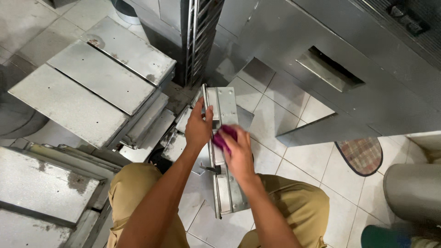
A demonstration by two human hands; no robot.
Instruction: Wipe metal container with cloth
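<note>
Two bare hands work on one long metal panel that runs from the centre of the frame down toward the lower middle, standing between the person's knees on the pale tiled floor. The right hand is closed around a purple cloth, pressing it against the panel's face just right of centre. The left hand, just beside it, grips the panel's left edge, thumb on the face and fingers wrapped behind. A small dark bracket juts from the panel's left edge below the hands.

Tan trousers cover both knees at the bottom of the frame. To the left, smaller metal pieces lie in a loose heap on the floor. In the upper left, flat metal panels are stacked in a staggered pile, with more in the lower left corner. A large steel cabinet side with a slot opening fills the upper right, and a wire rack stands at top centre. A checked mat lies at the right.
</note>
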